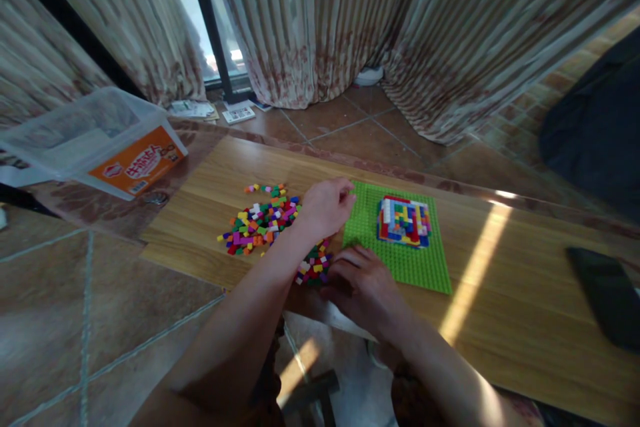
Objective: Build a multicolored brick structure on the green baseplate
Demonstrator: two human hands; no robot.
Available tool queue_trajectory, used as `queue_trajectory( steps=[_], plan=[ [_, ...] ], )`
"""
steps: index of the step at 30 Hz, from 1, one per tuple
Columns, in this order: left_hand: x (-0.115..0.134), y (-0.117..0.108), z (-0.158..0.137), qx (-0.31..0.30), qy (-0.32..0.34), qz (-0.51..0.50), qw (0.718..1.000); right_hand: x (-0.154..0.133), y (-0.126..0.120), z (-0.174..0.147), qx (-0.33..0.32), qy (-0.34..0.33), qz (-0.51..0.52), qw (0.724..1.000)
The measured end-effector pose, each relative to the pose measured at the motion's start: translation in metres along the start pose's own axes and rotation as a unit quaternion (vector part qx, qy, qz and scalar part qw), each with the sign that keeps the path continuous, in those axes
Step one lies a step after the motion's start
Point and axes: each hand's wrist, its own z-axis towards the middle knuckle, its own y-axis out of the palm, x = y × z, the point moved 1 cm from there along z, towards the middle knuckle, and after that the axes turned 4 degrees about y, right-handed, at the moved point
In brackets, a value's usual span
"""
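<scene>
My left hand [327,209] is over the wooden table, between the brick pile and the left edge of a green baseplate [364,213]. Its fingers are curled in, and whatever may be in them is hidden. Lower down, my right hand [370,287] has loosely bent fingers beside a small heap of bricks [316,265], thumb apart from the forefinger. On the baseplate stands a square build of multicoloured bricks [404,221], with a white, red and blue border. A larger pile of loose small bricks [257,223] lies left of my left forearm, which partly covers the bricks.
A clear plastic bin [115,140] with an orange label stands beyond the table's left end. On the right of the wooden table [520,273] lies a dark flat device [603,293]. Striped curtains [310,27] hang behind, with papers [239,113] on the floor.
</scene>
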Motion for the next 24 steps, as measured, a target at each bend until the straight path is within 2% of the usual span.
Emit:
queue_trajectory(
  steps=[8, 18, 21, 24],
  plan=[
    [0.001, 0.001, 0.000, -0.001, 0.009, 0.014, 1.000, 0.004, 0.009, -0.001, 0.026, 0.006, -0.033, 0.999],
    [-0.002, 0.004, 0.001, 0.001, -0.007, 0.003, 1.000, 0.002, 0.010, 0.000, 0.044, -0.001, -0.014, 0.999],
    [-0.002, 0.004, 0.002, 0.005, -0.009, -0.029, 1.000, 0.004, 0.002, 0.001, 0.074, 0.005, -0.008, 0.997],
    [-0.001, 0.003, 0.002, -0.009, -0.013, -0.093, 0.996, 0.012, -0.012, 0.001, 0.131, 0.044, 0.003, 0.990]
  ],
)
